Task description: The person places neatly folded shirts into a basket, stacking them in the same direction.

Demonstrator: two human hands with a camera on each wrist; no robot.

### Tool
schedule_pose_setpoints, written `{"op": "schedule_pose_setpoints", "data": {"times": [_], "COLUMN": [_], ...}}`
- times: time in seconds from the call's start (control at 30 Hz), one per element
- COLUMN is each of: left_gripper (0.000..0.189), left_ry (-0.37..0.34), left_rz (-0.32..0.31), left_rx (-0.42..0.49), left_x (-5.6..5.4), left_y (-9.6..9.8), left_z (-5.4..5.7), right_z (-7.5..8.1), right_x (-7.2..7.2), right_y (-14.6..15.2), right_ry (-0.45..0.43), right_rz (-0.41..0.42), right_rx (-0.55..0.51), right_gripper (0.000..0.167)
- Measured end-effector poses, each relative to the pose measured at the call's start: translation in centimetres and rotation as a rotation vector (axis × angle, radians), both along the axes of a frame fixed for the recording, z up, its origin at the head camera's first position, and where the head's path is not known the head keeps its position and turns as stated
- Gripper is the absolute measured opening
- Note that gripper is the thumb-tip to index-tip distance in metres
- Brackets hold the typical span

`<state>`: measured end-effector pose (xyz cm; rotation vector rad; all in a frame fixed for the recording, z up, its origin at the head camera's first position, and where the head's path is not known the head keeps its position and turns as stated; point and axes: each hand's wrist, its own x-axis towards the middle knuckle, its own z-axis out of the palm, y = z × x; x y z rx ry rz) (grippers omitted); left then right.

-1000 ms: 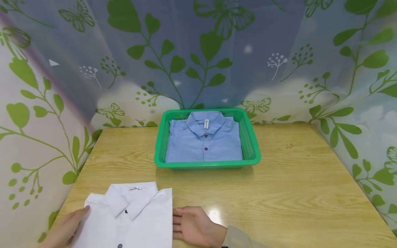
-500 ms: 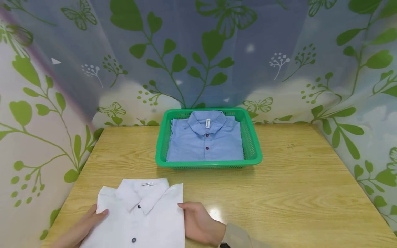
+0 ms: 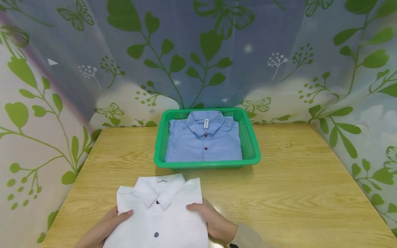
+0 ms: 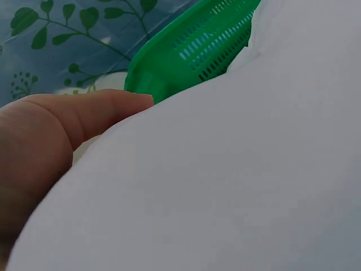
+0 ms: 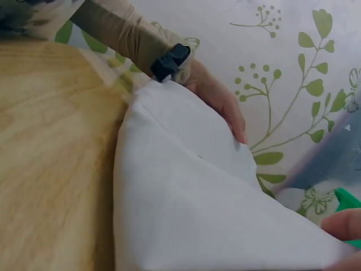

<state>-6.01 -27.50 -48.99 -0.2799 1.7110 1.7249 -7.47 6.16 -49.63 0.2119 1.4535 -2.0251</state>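
Observation:
A folded white shirt [image 3: 167, 220] with a collar and dark buttons is held between both hands at the front of the table. My left hand [image 3: 107, 225] grips its left side, thumb on top and the other fingers underneath. On the opposite side my right hand [image 3: 215, 220] holds the edge the same way, thumb over the front. In the right wrist view the shirt's folded underside [image 5: 186, 180] shows, raised off the table. Behind it stands a green basket [image 3: 206, 164] with a folded blue shirt [image 3: 189, 148] lying inside, collar toward the back.
The wooden table [image 3: 297, 186] runs back to a leaf-patterned curtain [image 3: 235, 69], which also closes off both sides. A black wrist device [image 5: 169, 62] sits over the left sleeve in the right wrist view.
The white shirt has moved right and slightly toward the basket, lifted by both hands. My right hand has gone from lying palm-up beside the shirt to gripping its edge.

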Motion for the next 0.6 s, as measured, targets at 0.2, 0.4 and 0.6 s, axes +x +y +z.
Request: {"op": "schedule_pose_setpoints", "data": {"times": [0.2,0.4,0.6], "left_gripper": [0.061,0.065,0.082], "left_ry": [0.026,0.112,0.160], "left_rz": [-0.067,-0.061,-0.033], "left_rx": [0.133,0.073,-0.015], "left_x": [-0.2,-0.5,-0.9], "left_y": [1.3,3.4,5.4], "left_z": [-0.4,-0.6,-0.8], "right_z": [-0.4,-0.6,-0.1], "right_x": [-0.2,-0.3,-0.7], "right_y": [2.5,5.8,8.3], "right_ry": [0.069,0.133,0.151], "right_rz": [-0.034,-0.040,-0.054], "right_rx": [0.105,0.166,0.190], "right_gripper": [0.075,0.077,0.077]}}
